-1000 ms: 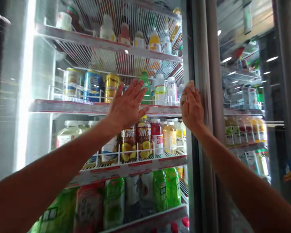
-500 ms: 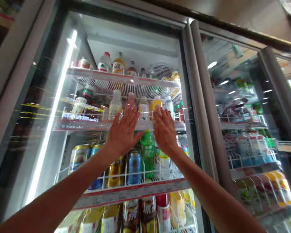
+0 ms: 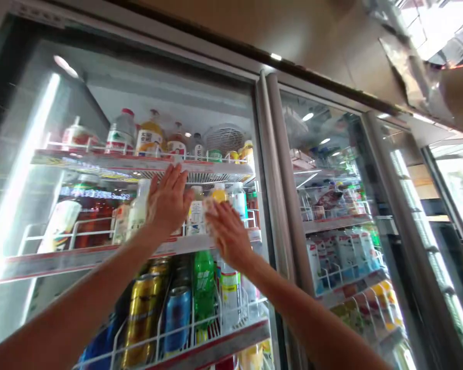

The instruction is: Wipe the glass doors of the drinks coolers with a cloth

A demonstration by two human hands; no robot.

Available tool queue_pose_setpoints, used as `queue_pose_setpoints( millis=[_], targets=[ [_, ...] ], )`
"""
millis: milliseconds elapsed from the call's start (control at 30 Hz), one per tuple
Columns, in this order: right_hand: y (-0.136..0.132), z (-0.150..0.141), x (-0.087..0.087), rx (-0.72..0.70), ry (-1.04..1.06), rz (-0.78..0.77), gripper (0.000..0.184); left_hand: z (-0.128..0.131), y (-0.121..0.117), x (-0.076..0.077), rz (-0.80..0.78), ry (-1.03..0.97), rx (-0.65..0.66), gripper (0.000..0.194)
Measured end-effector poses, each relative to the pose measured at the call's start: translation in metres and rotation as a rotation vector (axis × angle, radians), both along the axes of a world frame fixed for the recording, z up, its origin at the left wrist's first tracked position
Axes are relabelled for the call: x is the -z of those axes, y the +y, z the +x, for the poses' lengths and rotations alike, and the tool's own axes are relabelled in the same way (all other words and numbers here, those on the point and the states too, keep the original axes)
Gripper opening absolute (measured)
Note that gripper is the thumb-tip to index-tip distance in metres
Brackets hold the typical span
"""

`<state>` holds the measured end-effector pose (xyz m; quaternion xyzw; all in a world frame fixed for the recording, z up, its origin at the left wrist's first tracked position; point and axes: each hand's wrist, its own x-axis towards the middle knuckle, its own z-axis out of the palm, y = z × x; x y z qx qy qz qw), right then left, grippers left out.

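**Both my hands raised at a glass cooler door**

My left hand (image 3: 167,201) is spread flat, palm toward the clear glass door (image 3: 158,85), fingers side by side and thumb out, with nothing in it that I can see. My right hand (image 3: 228,231) is just beside it, a little lower, fingers slightly bent and blurred by motion. At its fingertips is a small pale, soft-looking piece (image 3: 210,206), in front of the glass; I cannot tell whether I grip it or only press on it.

Behind the glass, next to that piece in my view, is a yellow bottle with a pale cap (image 3: 219,194). Below my hands are a green plastic bottle (image 3: 203,282), a blue metal can (image 3: 177,313) and a gold metal can (image 3: 141,318) behind white wire rails. The top shelf carries a red-capped clear bottle (image 3: 121,132) and an orange juice bottle (image 3: 149,136), left of a round vent grille (image 3: 226,134). A bright white light strip (image 3: 27,169) slants along the far left; grey metal door frames (image 3: 273,164) stand to the right.
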<state>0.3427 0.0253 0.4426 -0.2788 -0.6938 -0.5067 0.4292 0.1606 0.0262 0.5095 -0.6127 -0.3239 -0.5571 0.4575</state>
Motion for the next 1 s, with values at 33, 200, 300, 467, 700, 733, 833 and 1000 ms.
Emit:
queue_pose_setpoints(
  millis=[33, 200, 300, 467, 700, 733, 833, 1000],
  targets=[
    [-0.001, 0.006, 0.000, 0.017, -0.092, -0.010, 0.046, 0.003, 0.001, 0.000, 0.024, -0.014, 0.006, 0.048],
    [0.003, 0.048, -0.061, 0.024, 0.226, -0.056, 0.047, 0.006, 0.002, 0.003, 0.049, 0.000, 0.004, 0.044],
    [0.006, 0.053, -0.064, -0.048, 0.279, -0.080, 0.049, 0.006, -0.001, 0.003, 0.045, -0.009, -0.006, 0.044],
    [-0.001, 0.051, 0.003, -0.136, -0.301, -0.091, 0.049, 0.007, -0.006, 0.004, -0.017, 0.002, -0.019, 0.042],
    [0.001, 0.071, -0.052, -0.075, 0.191, -0.092, 0.046, 0.004, -0.002, 0.004, 0.030, -0.034, 0.002, 0.040],
    [0.000, 0.067, -0.048, -0.083, 0.136, -0.091, 0.045, 0.003, -0.001, 0.004, 0.033, -0.032, 0.015, 0.040],
    [-0.005, 0.049, -0.006, -0.131, -0.228, -0.094, 0.042, 0.002, -0.004, 0.005, 0.005, -0.041, 0.079, 0.040],
    [-0.001, 0.030, 0.013, -0.187, -0.509, -0.027, 0.039, 0.024, -0.018, 0.042, -0.034, -0.334, 0.446, 0.038]
  ],
)
